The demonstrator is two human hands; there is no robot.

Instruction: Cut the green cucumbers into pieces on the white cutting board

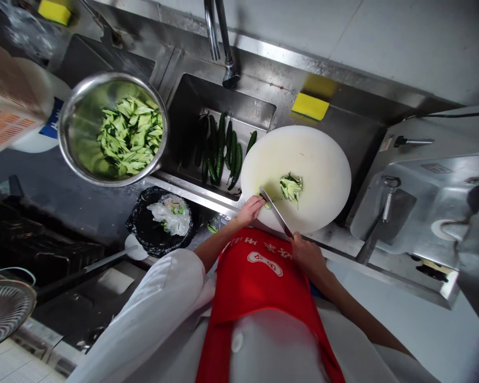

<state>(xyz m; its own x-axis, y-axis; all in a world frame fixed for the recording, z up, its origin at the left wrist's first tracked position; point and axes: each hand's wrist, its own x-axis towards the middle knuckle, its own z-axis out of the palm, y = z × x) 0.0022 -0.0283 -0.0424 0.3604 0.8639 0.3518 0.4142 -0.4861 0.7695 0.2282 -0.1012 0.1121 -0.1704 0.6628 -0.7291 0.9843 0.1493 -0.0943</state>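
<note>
My right hand [308, 256] is closed round the handle of a knife [277, 211], its blade resting by my left fingers at the near left of a round white cutting board [323, 159]. With curled fingers my left hand [251, 209] presses on a cucumber piece [267, 205], mostly hidden by the hand and blade. A small heap of cut cucumber [291, 188] lies on the board, right of the knife. To the left, a steel bowl [77, 151] holds many cucumber slices [131, 135]. Whole cucumbers [221, 143] lie in the sink beyond my left hand.
A tap [230, 77] stands behind the sink [239, 96]. One yellow sponge [310, 106] lies behind the board. Below the bowl is a bin lined with black plastic [138, 218]. On the right stands a metal machine [431, 159]; a white jug [58, 85] is at far left.
</note>
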